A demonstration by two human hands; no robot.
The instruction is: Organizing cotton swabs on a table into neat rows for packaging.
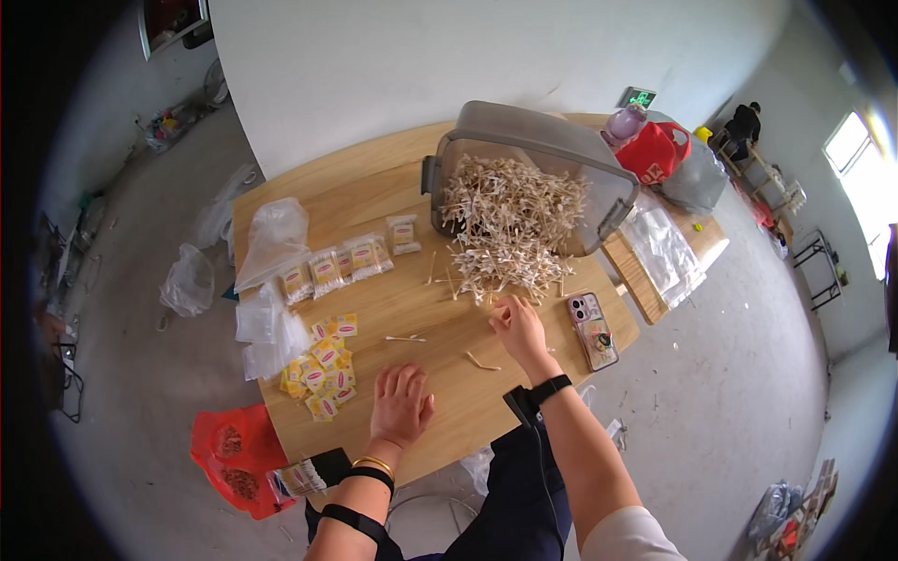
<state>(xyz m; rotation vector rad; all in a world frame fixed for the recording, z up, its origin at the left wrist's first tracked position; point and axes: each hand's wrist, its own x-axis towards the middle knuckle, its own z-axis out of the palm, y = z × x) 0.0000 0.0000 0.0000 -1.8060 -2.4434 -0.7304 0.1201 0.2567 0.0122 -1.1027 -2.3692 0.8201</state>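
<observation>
My right fingers at the near side of the cotton swab pile, my left hand resting near the worktop's near edge.
To pick cleanly, I would judge it best to lift from the loose fringe of the cotton swabs [510, 266], gripping by the sticks and keeping the white tips unsquashed; the pile spills from a tipped grey bin [538, 126] toward the far right corner of the worktop [449, 397]. My right hand [520, 329] is curled, thumb and forefinger close together; I cannot tell whether they pinch a swab. My left hand [401, 408] lies palm down, fingers loosely bent, thumb apart, holding nothing I can see, beside the yellow cards [324, 366] by the left edge.
</observation>
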